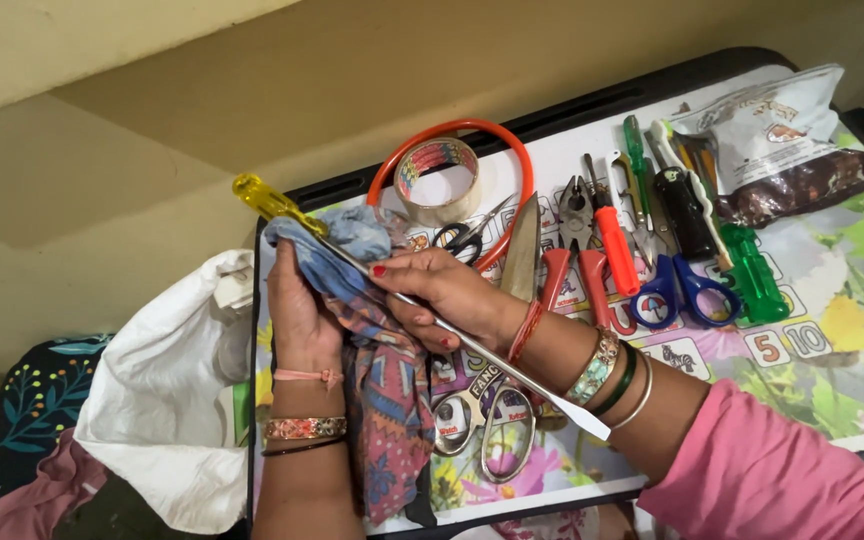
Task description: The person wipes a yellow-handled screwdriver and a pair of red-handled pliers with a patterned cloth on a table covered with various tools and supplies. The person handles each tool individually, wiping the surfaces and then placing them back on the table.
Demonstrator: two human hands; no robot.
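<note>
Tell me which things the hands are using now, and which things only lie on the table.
In use:
left hand
right hand
cloth
yellow screwdriver

Lying about:
tape roll
orange ring
pliers
blue scissors
green screwdriver
steel scissors
bag
white cloth

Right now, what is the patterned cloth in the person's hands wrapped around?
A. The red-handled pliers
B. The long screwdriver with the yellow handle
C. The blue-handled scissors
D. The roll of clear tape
B: the patterned cloth in the left hand bunches around the screwdriver near its yellow handle, while the right hand pinches the shaft.
</note>
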